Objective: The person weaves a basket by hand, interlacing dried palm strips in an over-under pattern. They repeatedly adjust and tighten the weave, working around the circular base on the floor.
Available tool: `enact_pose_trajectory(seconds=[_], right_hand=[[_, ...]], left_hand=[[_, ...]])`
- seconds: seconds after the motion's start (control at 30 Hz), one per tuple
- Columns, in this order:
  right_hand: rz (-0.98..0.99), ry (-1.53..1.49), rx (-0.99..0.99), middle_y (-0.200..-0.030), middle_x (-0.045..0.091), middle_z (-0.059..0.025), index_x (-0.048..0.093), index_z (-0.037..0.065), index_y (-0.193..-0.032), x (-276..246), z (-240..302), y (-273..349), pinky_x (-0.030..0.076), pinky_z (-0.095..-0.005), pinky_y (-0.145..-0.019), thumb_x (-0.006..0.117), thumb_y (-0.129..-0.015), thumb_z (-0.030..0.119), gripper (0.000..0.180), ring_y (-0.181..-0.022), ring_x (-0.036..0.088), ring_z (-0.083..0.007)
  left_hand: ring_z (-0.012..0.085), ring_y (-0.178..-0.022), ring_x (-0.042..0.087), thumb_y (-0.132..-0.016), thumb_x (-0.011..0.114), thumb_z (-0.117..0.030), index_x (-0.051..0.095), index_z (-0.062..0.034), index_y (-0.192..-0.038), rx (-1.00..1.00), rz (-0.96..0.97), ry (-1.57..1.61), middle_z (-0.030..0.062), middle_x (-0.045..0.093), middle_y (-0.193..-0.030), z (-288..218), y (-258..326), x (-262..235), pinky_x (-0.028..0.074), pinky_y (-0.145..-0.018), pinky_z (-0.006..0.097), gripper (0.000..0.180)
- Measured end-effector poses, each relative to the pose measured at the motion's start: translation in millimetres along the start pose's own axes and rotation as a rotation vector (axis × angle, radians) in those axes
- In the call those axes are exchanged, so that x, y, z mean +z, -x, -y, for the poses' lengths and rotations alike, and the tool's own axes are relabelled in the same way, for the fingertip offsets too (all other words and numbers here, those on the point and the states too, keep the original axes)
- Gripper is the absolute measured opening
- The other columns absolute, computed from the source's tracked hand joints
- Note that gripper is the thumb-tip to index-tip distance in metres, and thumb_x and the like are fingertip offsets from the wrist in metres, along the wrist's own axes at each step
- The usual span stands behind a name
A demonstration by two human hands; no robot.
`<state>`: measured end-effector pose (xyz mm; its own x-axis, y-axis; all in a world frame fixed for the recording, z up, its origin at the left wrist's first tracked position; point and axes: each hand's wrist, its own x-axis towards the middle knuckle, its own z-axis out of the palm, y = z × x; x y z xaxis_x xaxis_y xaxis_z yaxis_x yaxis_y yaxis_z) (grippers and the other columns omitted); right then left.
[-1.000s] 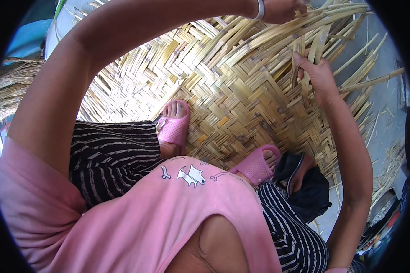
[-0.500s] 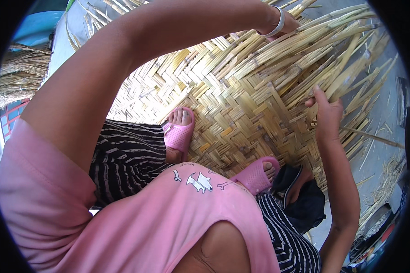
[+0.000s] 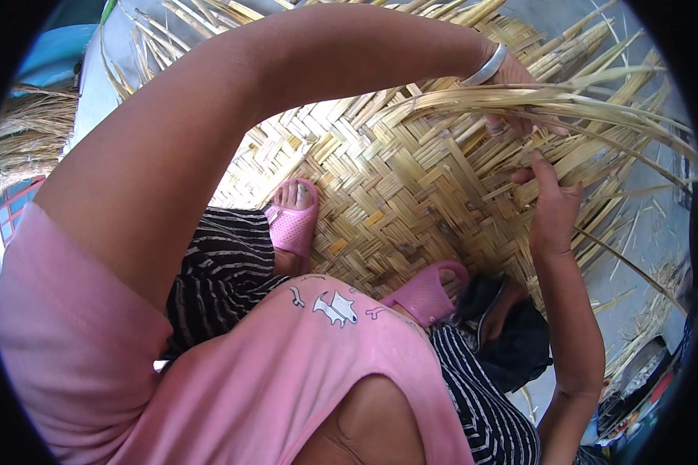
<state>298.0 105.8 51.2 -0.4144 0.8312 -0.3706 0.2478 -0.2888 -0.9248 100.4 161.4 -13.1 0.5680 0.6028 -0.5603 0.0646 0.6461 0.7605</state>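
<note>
A half-woven mat of flattened pale reed strips (image 3: 380,182) lies under my feet in a herringbone pattern. My left hand (image 3: 520,101), with a silver bangle at its wrist, reaches across to the far right edge. Its fingers are closed around a raised bundle of loose reed strips (image 3: 597,108), which partly covers them. Just nearer to me, my right hand (image 3: 554,205) is bent in among the unwoven ends, its fingertips pressed on a strip there. The two hands are close but apart. Some of the right fingers are hidden.
Pink slippers (image 3: 296,221) on my feet stand on the mat. A dark cloth bundle (image 3: 520,341) lies beside my right foot. Straw scraps (image 3: 647,310) litter the grey floor at right. A heap of dry stalks (image 3: 27,136) sits at far left.
My left hand has moved right and a little nearer, toward my right hand. The bundle of strips has swung down with it. My right hand has shifted slightly left.
</note>
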Motion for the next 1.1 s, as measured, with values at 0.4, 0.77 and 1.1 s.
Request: enact_pose_trajectory(seconds=[0.4, 0.77, 1.1], right_hand=[[0.028, -0.019, 0.007, -0.078, 0.06, -0.0031, 0.055, 0.0, -0.098, -7, -4, 5, 0.045, -0.0232, -0.061, 0.057, -0.085, 0.01, 0.017, -0.063, 0.057, -0.0104], [0.03, -0.04, 0.042, -0.084, 0.06, -0.0033, 0.055, 0.001, -0.1, -6, 0, 8, 0.047, -0.0239, -0.062, 0.057, -0.085, 0.01, 0.018, -0.065, 0.057, -0.0104], [0.02, -0.078, 0.01, -0.087, 0.06, -0.0035, 0.055, 0.001, -0.102, -9, -3, 9, 0.046, -0.0249, -0.063, 0.056, -0.085, 0.01, 0.019, -0.065, 0.057, -0.0112]], left_hand=[[0.0286, -0.118, 0.046, -0.074, 0.058, -0.063, 0.041, -0.0072, -0.131, -0.149, -0.117, 0.046, 0.0227, 0.042, -0.13, 6, -21, 16, 0.049, -0.084, 0.049, 0.081], [0.0248, -0.106, 0.054, -0.069, 0.065, -0.061, 0.042, -0.0077, -0.13, -0.214, -0.176, 0.051, 0.0248, 0.046, -0.122, 3, -26, 12, 0.053, -0.072, 0.038, 0.084], [0.0172, -0.08, 0.062, -0.085, 0.042, -0.062, 0.051, -0.0074, -0.118, 0.102, -0.033, 0.061, 0.0112, 0.061, -0.1, 11, -31, 19, 0.053, -0.06, 0.028, 0.064]])
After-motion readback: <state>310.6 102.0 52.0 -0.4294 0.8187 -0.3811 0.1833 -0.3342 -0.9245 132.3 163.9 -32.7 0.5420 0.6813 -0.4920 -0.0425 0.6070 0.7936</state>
